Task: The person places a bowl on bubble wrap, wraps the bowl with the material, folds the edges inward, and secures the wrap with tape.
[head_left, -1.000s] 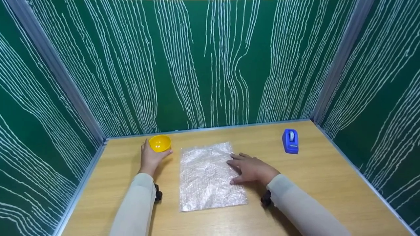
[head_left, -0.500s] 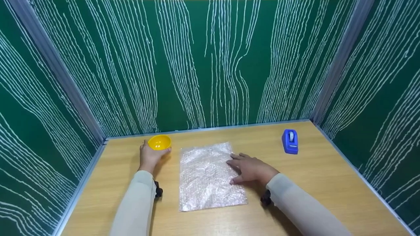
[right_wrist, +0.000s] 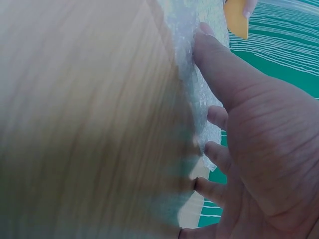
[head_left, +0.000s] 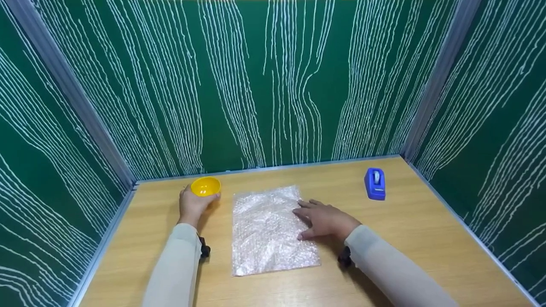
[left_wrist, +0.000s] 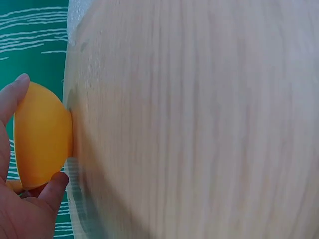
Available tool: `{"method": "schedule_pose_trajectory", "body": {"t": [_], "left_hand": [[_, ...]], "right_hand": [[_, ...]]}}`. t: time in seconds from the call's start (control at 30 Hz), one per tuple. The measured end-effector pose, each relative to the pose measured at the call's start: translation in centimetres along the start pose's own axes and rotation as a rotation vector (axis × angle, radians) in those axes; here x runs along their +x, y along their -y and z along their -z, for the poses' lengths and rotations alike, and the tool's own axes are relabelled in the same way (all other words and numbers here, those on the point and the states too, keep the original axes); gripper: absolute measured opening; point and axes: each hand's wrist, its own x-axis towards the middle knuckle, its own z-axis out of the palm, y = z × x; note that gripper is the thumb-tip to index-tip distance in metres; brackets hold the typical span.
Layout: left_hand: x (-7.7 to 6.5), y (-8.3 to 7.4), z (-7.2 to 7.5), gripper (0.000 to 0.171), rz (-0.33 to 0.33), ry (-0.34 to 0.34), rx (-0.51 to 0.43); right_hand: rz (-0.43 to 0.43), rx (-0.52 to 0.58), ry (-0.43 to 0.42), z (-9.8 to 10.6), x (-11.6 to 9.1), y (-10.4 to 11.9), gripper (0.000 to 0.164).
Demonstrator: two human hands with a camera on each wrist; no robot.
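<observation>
In head view, grips a yellow bowl (head_left: 206,186) with the left hand (head_left: 194,207), back left on the table (head_left: 264,292), and rests the spread right hand (head_left: 327,219) on a bubble-wrap sheet (head_left: 268,232); in left wrist view, holds the bowl between thumb (left_wrist: 14,94) and fingers (left_wrist: 56,188); in right wrist view, touches the sheet with parted fingers (right_wrist: 218,153).

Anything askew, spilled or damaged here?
Nothing stands out: the left hand holds the yellow bowl upright, the bubble wrap lies wrinkled with the right hand at its edge, and the blue tape dispenser stands upright.
</observation>
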Motion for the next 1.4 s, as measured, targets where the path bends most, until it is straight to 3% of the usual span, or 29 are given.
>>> {"method": "schedule_pose_trajectory", "body": {"t": [0.2, 0.53, 0.9, 1.07, 1.27, 1.4], "left_hand": [[-0.6, 0.1, 0.3, 0.110, -0.002, 0.005, 0.015], [-1.4, -0.6, 1.2, 0.109, -0.067, 0.015, 0.068], [-3.5, -1.3, 1.4, 0.112, -0.103, 0.073, 0.094], [-4.7, -2.1, 0.9, 0.110, -0.120, 0.090, 0.079], [-6.1, -3.0, -0.1, 0.113, -0.221, 0.083, 0.108], [-7.3, -3.8, -0.9, 0.114, -0.246, 0.101, 0.107]], "right_hand": [[-0.001, 0.006, 0.005, -0.1, 0.0, 0.1, 0.094], [-0.020, 0.000, 0.005, 0.2, 0.2, 0.1, 0.093], [-0.026, 0.021, -0.003, 0.1, -0.1, 0.2, 0.095], [-0.022, 0.023, 0.001, 0.1, -0.1, 0.1, 0.094], [-0.022, 0.021, 0.018, 0.2, 0.0, 0.0, 0.095], [-0.019, 0.009, 0.022, 0.2, 0.0, 0.1, 0.095]]}}
